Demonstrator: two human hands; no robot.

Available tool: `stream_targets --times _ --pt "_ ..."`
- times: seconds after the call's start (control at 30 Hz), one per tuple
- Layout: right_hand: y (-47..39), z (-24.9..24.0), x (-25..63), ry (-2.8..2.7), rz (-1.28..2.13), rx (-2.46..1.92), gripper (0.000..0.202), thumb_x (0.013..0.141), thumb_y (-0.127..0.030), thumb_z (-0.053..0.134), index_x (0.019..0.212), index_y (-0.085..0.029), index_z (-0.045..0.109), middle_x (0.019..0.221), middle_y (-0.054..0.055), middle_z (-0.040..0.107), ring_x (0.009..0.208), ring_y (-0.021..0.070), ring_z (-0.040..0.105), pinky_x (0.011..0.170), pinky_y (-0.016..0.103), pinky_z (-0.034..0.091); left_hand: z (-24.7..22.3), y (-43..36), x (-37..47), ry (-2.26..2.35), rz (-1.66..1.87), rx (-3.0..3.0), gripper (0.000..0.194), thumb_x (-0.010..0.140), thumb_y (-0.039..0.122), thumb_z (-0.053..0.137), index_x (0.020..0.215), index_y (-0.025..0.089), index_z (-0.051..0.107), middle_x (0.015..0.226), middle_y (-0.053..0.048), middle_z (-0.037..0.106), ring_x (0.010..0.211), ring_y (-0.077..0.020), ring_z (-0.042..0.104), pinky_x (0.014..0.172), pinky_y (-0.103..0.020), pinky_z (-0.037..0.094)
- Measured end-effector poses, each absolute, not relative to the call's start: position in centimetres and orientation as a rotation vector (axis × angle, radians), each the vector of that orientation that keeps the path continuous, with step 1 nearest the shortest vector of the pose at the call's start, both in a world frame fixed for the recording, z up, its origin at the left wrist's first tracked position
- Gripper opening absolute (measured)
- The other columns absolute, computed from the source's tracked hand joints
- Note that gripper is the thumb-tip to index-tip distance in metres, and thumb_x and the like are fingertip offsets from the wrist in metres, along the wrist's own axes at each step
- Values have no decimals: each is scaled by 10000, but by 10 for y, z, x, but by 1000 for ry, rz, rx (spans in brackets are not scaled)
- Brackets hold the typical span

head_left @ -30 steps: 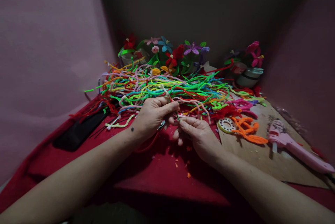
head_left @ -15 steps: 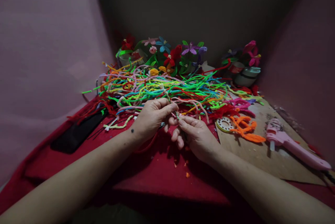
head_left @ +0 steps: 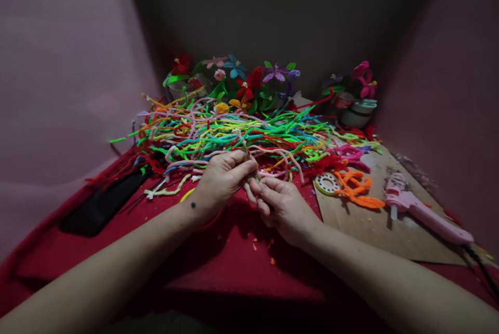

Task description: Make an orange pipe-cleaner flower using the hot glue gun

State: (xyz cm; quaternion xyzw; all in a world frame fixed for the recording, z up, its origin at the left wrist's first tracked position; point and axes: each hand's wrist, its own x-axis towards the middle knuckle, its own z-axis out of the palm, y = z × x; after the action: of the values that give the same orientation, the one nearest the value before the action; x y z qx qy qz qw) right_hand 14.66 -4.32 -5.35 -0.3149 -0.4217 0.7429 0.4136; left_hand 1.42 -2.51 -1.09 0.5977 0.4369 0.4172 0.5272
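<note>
My left hand point(head_left: 223, 180) pinches a thin stem point(head_left: 242, 139) between thumb and fingers. The stem's pale tip sticks up above the fist, and a greenish stretch shows just below that tip. Close beside it, my right hand point(head_left: 290, 206) has its thumb and fingers pressed together on the stem's lower part. Most of that lower part is hidden by the fingers. Both hands are over the red cloth point(head_left: 237, 266), just in front of a broad heap of colourful pipe cleaners point(head_left: 234, 133).
Pipe-cleaner flowers point(head_left: 249, 84) stand behind the heap. On the right, a board point(head_left: 351, 230) bears a pink glue gun point(head_left: 424, 212), a white ring-shaped spool point(head_left: 326, 183) and orange pipe-cleaner pieces point(head_left: 360, 193). A black flat object point(head_left: 103, 204) lies left. A lidded jar point(head_left: 359, 113) stands at the back right.
My right hand's fingers have curled in closer to my left hand; they were spread more before. The surroundings have shifted slightly left in view. Both hands keep hold of the stem.
</note>
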Motion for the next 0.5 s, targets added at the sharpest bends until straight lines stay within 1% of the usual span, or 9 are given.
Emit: stream_targets --times 0.13,0.23,0.3,0.37,0.43,0.5 --pt "-43 -55 146 -1064 1850 -821 247 791 -386 536 676 -180 466 420 -99 357 317 27 180 307 169 115 -13 -25 16 1098 986 1491 220 824 286 495 645 159 492 513 11 610 392 -113 548 429 -220 435" --pt "-41 -56 145 -1088 1822 -815 208 795 -384 524 758 -183 490 430 -100 396 308 26 195 307 161 133 -14 -21 15 1128 985 1492 232 811 317 519 643 158 504 486 25 569 385 -92 492 422 -203 394" --pt "-39 -55 145 -1153 1766 -782 213 814 -394 491 803 -182 500 462 -84 459 310 31 273 319 158 187 -12 -18 14 1114 1026 1469 225 804 339 532 683 150 544 542 16 575 462 -93 511 473 -199 410" --pt "-39 -54 146 -1240 1697 -780 234 827 -406 464 809 -176 508 514 -59 520 341 41 377 348 162 261 -7 -15 13 1086 1108 1468 222 799 340 545 714 138 583 650 -12 605 586 -107 552 567 -204 441" --pt "-40 -52 148 -1319 1645 -803 235 820 -400 477 803 -169 520 563 -42 548 387 49 439 390 172 325 0 -10 13 1023 1194 1447 211 798 324 550 721 132 594 729 -36 628 668 -125 574 642 -222 459" --pt "-41 -49 149 -1372 1621 -824 212 805 -374 505 800 -164 535 577 -39 545 417 52 448 426 181 357 7 -5 13 917 1228 1361 174 798 304 547 736 143 575 688 -23 620 630 -125 573 637 -244 472"
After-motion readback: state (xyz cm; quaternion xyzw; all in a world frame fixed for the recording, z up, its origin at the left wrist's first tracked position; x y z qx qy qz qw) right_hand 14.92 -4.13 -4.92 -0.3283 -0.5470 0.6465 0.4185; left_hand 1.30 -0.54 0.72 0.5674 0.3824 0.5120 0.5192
